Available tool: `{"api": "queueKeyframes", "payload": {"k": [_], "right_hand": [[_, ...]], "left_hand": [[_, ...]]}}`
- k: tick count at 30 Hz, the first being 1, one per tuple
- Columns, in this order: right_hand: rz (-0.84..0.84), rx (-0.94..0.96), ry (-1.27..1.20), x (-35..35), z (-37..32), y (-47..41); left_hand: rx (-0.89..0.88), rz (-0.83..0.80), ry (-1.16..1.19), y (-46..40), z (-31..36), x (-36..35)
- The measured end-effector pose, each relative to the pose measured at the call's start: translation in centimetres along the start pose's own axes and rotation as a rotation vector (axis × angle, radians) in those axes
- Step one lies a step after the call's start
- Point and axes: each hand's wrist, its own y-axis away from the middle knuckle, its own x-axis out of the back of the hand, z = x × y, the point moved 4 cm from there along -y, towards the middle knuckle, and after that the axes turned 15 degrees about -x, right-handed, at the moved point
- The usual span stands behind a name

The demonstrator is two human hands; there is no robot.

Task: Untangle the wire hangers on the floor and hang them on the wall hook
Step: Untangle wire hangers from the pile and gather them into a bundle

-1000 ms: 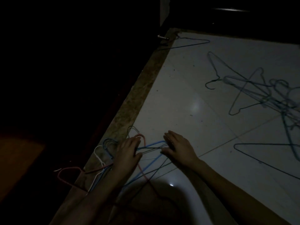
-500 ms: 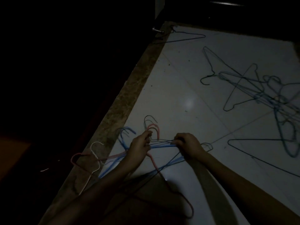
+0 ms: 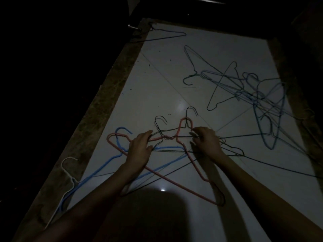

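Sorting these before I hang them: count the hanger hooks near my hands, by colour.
Pink hooks: 2
Blue hooks: 1
White hooks: 1
Dark hooks: 2
Total: 6

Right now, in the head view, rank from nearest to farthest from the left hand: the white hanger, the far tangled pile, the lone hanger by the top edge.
From the left hand:
1. white hanger, lower left
2. tangled pile, upper right
3. lone hanger, top edge
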Motion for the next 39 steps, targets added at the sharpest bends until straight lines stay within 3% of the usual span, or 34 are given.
{"api": "queueKeyframes", "payload": {"k": [4, 8, 12, 18, 22, 27, 30, 35, 39], "right_hand": [[-0.188, -0.001, -0.123, -2.0, -3.2, 0.7], [-0.238, -0.036, -0.123, -2.9, -3.7, 1.0], [-0.285, -0.088, -0.203, -2.7, -2.3, 1.3], [-0.137, -0.135, -0.228, 0.7, 0.3, 1.1], [-0.155, -0.107, -0.187, 1.1, 1.3, 1.7], [-0.133, -0.131, -0.251, 2.9, 3.0, 1.2], [-0.065, -0.181, -0.372, 4.7, 4.1, 0.7], [0.017, -0.237, -0.544, 7.3, 4.5, 0.7], [0.169, -0.263, -0.588, 9.3, 5.3, 0.5]], "left_hand": [[0.004, -0.029, -0.009, 0.7, -0.5, 0.6], [0.095, -0.032, 0.12, 0.7, -0.6, 0.9], [0.098, -0.062, 0.057, 0.7, -0.4, 0.3], [0.062, -0.091, -0.025, 0.5, 0.9, -0.5], [0.099, -0.114, -0.04, -0.2, 0.8, -1.1], [0.168, -0.118, 0.173, -1.9, 2.5, -0.5], [0.175, -0.022, 0.326, -3.1, 4.2, 1.4], [-0.032, 0.089, 0.104, -4.2, 6.8, 4.0], [-0.007, 0.221, 0.15, -4.0, 6.9, 5.2]]}}
